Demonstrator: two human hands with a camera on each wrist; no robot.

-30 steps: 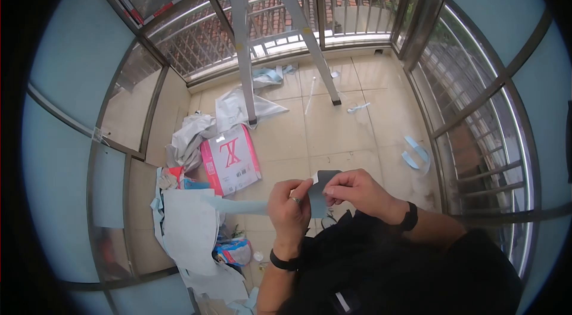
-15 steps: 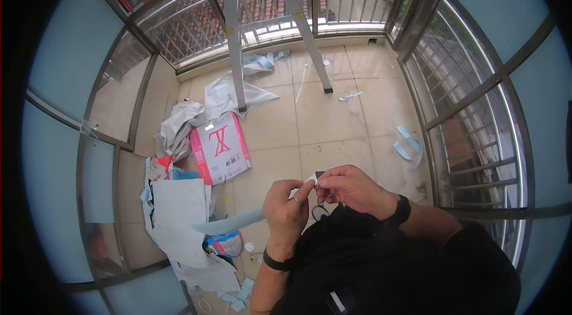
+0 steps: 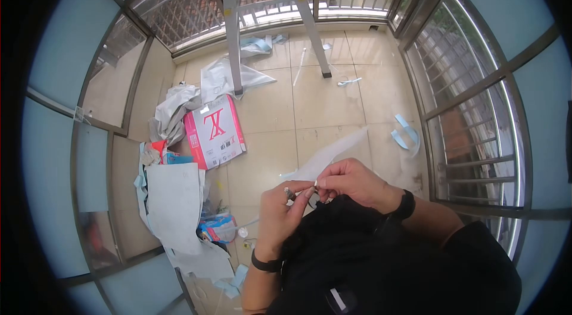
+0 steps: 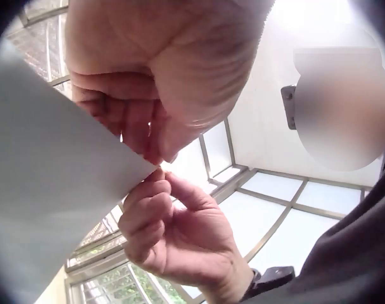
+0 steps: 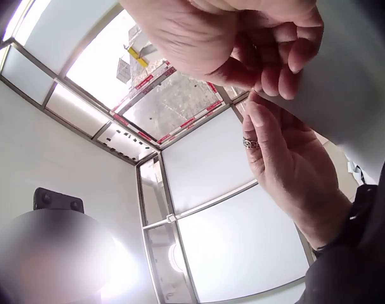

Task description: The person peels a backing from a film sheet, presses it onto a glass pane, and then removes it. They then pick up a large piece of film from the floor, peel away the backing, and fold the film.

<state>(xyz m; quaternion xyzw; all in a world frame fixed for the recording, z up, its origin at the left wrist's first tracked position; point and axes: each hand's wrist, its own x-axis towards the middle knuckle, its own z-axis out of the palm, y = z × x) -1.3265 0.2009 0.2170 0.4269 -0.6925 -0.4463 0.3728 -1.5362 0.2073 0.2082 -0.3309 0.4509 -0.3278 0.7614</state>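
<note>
Both hands meet in front of the body at one pointed corner of a thin, pale strip of film [image 3: 335, 153]. My left hand [image 3: 279, 210], with a ring on one finger, pinches this corner between thumb and fingers. Right beside it, the fingertips of my right hand [image 3: 357, 185] pinch the same corner. Seen from the left wrist, the film [image 4: 59, 177] is a broad, pale sheet narrowing to the pinched tip. In the right wrist view the film [image 5: 354, 88] spreads off to the right, partly behind the right hand [image 5: 224, 38].
A stepladder [image 3: 232, 35] stands by the railing. On the tiled floor to the left lie a pink-and-white box [image 3: 214, 130], crumpled silvery sheeting [image 3: 174, 111], large white sheets [image 3: 174, 205] and a colourful plastic packet [image 3: 217, 228]. A curled blue strip [image 3: 405, 134] lies at the right.
The light-blue strip trailed left of the left hand earlier; now a whitish, see-through length stretches up and right from the hands. The fingertips have come together at the corner. The view has tilted slightly.
</note>
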